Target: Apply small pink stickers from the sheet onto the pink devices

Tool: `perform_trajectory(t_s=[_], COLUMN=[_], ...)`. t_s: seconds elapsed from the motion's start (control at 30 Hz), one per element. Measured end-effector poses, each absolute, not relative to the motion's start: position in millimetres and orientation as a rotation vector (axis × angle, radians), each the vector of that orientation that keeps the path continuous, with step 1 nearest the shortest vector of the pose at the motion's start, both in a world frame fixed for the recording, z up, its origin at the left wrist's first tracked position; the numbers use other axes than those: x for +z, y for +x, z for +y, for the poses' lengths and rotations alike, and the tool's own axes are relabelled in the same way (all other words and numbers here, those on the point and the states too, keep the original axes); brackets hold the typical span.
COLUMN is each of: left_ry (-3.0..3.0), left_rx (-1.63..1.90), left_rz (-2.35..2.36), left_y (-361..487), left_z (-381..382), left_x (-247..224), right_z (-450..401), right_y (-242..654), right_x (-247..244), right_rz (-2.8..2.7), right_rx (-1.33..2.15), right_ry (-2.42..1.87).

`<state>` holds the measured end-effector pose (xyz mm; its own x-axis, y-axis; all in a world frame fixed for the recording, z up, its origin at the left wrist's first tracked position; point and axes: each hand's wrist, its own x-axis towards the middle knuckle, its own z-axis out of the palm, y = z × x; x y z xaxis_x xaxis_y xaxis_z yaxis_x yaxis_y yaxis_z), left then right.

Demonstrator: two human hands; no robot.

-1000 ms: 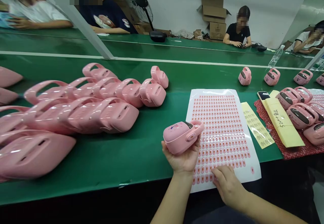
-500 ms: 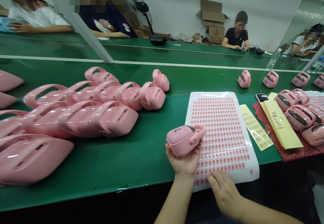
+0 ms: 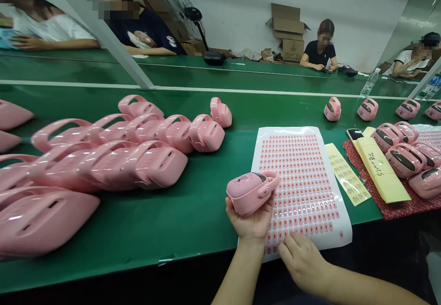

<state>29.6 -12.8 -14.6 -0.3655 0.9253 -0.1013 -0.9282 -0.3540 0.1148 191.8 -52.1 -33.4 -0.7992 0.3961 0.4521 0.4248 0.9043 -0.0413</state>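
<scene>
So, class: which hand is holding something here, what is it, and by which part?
The left hand cups a pink casing from underneath its body. The right hand holds nothing; its fingertips rest on the sticker sheet.

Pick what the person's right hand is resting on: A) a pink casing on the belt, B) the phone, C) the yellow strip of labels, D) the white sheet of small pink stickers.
D: the right hand lies on the near edge of the white sticker sheet, while the left hand holds a pink casing above the belt.

The right hand (image 3: 303, 261) covers the near stickers on the sheet (image 3: 303, 181). Pink shells (image 3: 44, 213) run off the left edge. The yellow box's (image 3: 381, 169) writing is too small to read.
</scene>
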Motion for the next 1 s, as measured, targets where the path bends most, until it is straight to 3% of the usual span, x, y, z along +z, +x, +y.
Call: perform_trajectory(t_s=[0.5,1.0], left_ry=[-0.029,-0.026], left_rx=[1.936,1.885], left_rz=[0.185,0.216], left_y=[28,39], left_z=[-15,-20], left_x=[-12,-16], right_z=[-39,-10], right_y=[220,243], right_x=[-42,-24], right_rz=[-2.652,-2.804], right_rx=[0.045,0.422], right_ry=[-0.600,-0.684])
